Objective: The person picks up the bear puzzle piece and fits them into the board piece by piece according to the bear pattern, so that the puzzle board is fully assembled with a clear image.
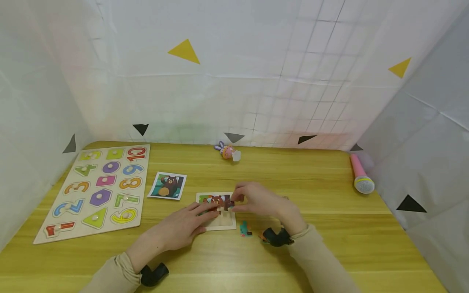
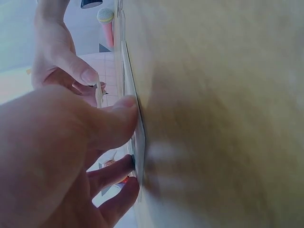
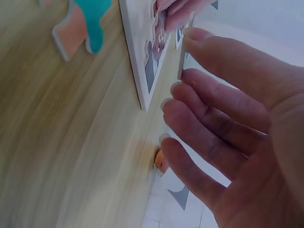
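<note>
A small wooden puzzle board [image 1: 228, 222] with a bear picture partly filled in lies on the table, its lower part bare wood. My left hand [image 1: 183, 226] rests on its left side, thumb at the near edge and fingertips on the picture. Between thumb and fingertips my right hand [image 1: 258, 199] pinches a dark puzzle piece [image 1: 229, 203], held over the board's right edge. Edge-on, the piece [image 3: 182, 61] shows as a thin strip in the right wrist view. A teal loose piece [image 1: 244, 229] and an orange one [image 1: 262, 237] lie right of the board, the latter partly hidden by the right wrist.
A bear picture card [image 1: 167, 186] lies left of the puzzle. Farther left is a big wooden number-and-shape board [image 1: 82, 232]. A rabbit-eared toy [image 1: 228, 152] lies at the back, and a pink toy microphone [image 1: 360, 175] at the right edge. White sheets surround the table.
</note>
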